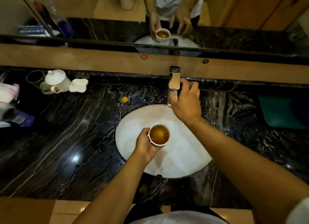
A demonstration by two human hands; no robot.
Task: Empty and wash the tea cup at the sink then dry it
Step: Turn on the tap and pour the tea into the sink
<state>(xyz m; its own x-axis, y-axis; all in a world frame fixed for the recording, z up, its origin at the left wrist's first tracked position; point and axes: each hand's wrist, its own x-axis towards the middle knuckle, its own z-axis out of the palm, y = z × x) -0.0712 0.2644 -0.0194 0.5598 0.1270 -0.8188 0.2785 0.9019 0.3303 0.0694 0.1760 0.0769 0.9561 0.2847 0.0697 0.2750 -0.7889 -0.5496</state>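
Observation:
A white tea cup (158,134) full of brown tea is held upright over the white oval sink (184,153). My left hand (144,146) grips the cup from its left side. My right hand (185,100) reaches to the chrome tap (174,80) at the back of the sink, fingers curled around its spout and lever. No water is seen running. The mirror above shows the same cup and both hands.
Dark marble counter (75,131) surrounds the sink. At the back left stand a white lidded pot (57,80), a glass (34,76) and a white dish (78,85). A small orange object (124,99) lies near the sink. A teal cloth (282,111) lies at right.

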